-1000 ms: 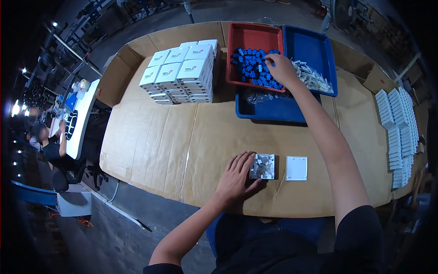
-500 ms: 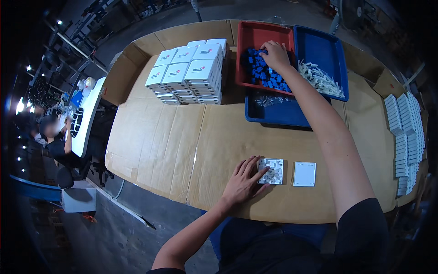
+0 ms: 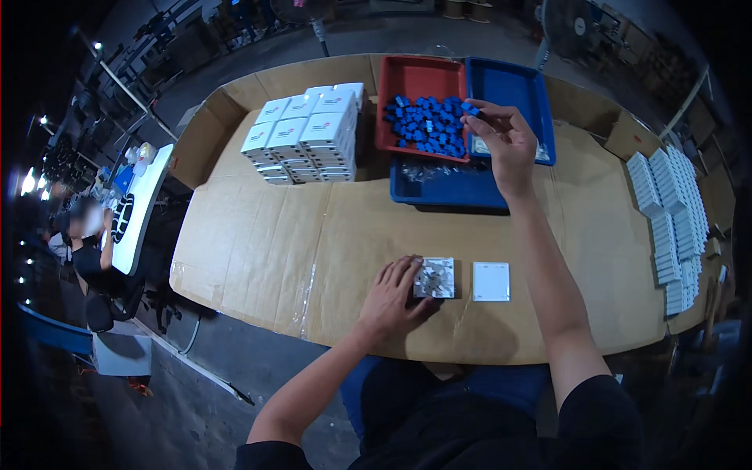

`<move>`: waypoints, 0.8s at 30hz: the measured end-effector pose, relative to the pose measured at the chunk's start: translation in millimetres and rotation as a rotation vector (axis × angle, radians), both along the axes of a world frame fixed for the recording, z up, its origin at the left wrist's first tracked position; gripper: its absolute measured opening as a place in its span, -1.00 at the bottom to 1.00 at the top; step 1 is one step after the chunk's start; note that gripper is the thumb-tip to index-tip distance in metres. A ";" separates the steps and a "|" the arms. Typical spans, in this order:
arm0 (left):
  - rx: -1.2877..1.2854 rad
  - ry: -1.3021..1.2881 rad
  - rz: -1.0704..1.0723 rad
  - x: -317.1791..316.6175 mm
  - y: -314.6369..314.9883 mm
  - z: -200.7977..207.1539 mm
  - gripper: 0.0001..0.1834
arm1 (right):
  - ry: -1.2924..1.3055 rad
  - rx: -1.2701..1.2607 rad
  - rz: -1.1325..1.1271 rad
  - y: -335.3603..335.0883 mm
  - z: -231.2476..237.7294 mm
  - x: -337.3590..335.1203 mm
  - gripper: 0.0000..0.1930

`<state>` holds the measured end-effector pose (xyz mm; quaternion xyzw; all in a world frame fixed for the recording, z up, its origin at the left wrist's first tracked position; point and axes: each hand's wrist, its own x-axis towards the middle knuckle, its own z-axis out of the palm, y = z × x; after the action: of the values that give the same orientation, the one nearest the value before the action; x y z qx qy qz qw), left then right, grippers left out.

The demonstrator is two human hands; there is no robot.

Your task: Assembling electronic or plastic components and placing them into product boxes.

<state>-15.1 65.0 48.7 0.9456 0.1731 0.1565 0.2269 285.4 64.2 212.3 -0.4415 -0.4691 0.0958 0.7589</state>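
Note:
My left hand rests flat on the cardboard-covered table, its fingers touching the left side of a square white part with metal inside. A plain white square plate lies just right of it. My right hand is raised above the trays, pinching a small blue piece between its fingertips. Below it the red tray holds several small blue pieces.
A blue tray with small pale parts sits right of the red one, another blue tray in front. Stacked white boxes stand at the back left. Rows of white plates line the right edge. A seated person is far left.
My right hand has lifted out of the red tray with a blue piece and drawn back toward me. My left hand stays on the square part.

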 end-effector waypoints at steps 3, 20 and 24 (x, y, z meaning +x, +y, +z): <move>0.007 -0.038 0.020 -1.8 -0.9 -2.7 -0.13 | 0.300 0.037 0.215 -53.6 10.7 -31.3 -0.90; 0.055 -0.026 0.141 -1.1 0.2 -10.4 0.05 | 0.673 -0.520 0.359 -119.6 -146.7 -85.0 -0.69; 0.014 -0.043 0.131 -3.0 -1.4 -12.7 0.02 | 0.766 -0.527 0.431 -113.1 -164.8 -94.6 -0.67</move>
<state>-18.0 63.6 36.0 0.9302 0.2284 0.1925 0.2133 190.8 -49.0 47.5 -0.4442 -0.1974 0.5202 0.7022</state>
